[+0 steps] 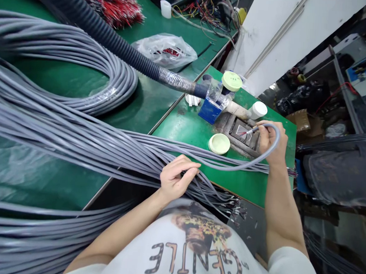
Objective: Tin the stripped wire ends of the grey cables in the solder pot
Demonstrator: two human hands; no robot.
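Observation:
My right hand (274, 144) is closed round the end of a grey cable (270, 147), which loops back to the left. Thin stripped wires (243, 133) at that end touch or hang just over the small metal pot (243, 130) in a dark square frame. My left hand (179, 175) rests at the bundle of grey cables (139, 149), thumb and forefinger close together near the looped cable. Whether it grips that cable cannot be made out. A pale yellow round dish (219, 144) sits left of the pot.
A ribbed hose (123, 48) crosses from the upper left to the pot, beside a blue box (209, 110). White (258, 110) and yellow-lidded (231, 81) containers stand behind. A large cable coil (118, 84) and a plastic bag (166, 50) lie on the green table (135, 118).

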